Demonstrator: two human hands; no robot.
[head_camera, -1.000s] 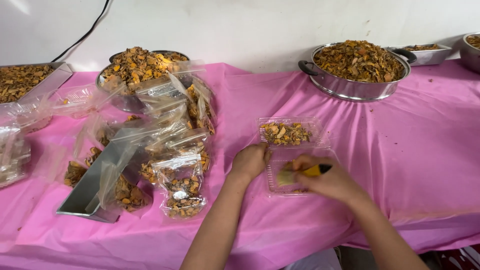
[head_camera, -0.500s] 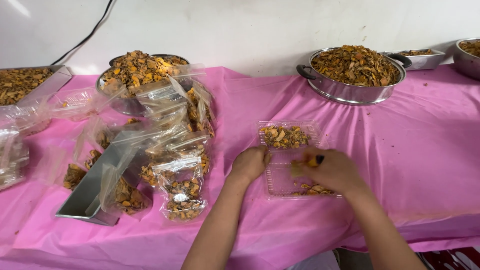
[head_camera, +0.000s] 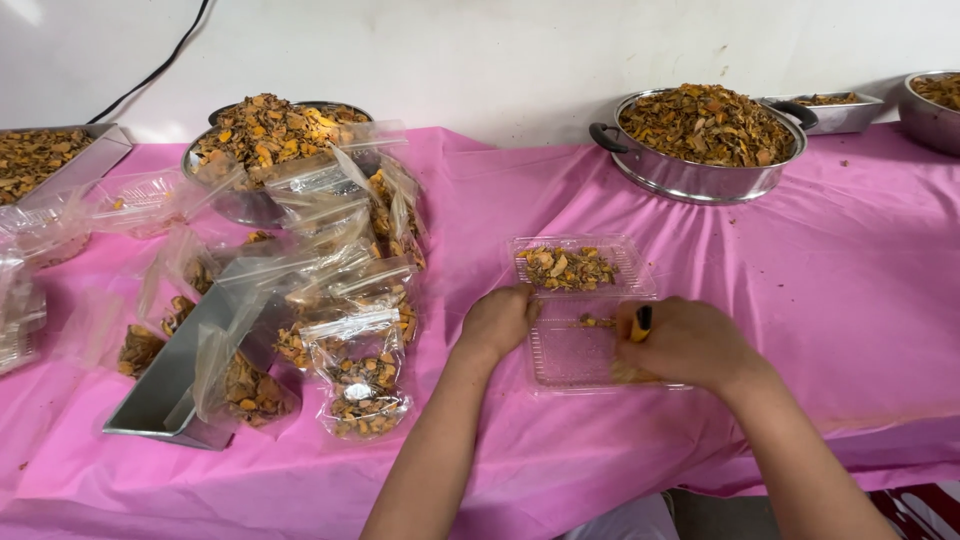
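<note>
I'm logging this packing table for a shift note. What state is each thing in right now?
Clear clamshell box: open, far half filled with dried pieces, near half almost bare.
Left hand: pressed on the box's left edge.
Right hand: grip closed on a yellow-handled tool.
Handled steel pan: heaped full.
Steel bowl: heaped full.
Plastic bags: filled, piled together.
Metal scoop: lying among the bags.

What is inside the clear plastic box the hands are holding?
The far half of the clear plastic box holds orange-brown dried pieces. The near half looks mostly bare; the right hand covers its right part.
</note>
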